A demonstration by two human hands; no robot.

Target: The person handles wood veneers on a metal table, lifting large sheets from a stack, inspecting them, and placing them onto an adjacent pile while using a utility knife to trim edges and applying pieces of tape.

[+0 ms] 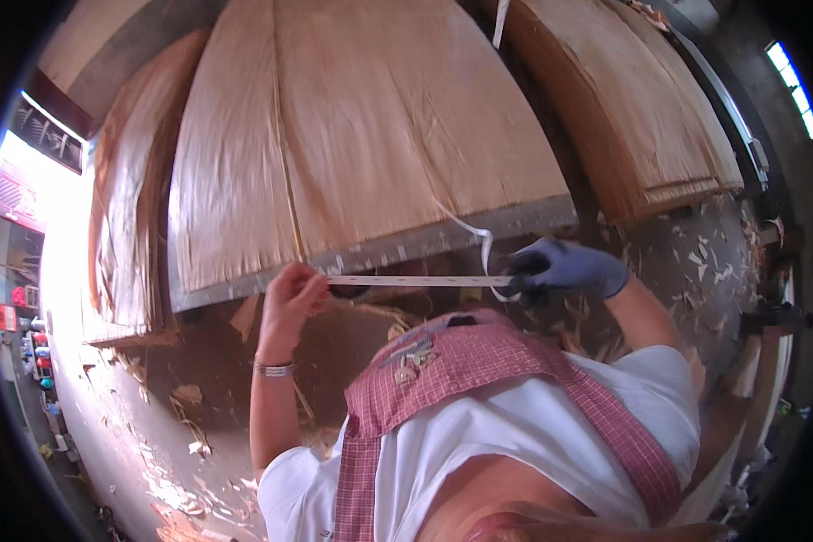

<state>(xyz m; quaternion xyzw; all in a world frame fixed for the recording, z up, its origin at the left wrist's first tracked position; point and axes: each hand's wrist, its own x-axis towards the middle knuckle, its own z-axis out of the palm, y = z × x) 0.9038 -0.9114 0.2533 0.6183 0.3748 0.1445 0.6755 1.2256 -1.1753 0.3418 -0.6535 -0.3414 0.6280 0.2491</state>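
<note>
- Stretching a white tape strip (415, 281) taut between both hands, level with the near edge of the veneer stack (352, 135) so it can lie flat.
- Left hand (294, 294), bare, pinching the strip's end between thumb and fingertips, metal bracelet (274, 369) at the wrist.
- Right hand (565, 268), in a blue-grey glove, clenched around the other end, loose tail (479, 237) curling up.
- Grey surface (443, 237) carrying the sheets; wood scraps (190, 425) littering the floor below.

Three veneer stacks (352, 135), one tape strip (415, 281), two hands.
</note>
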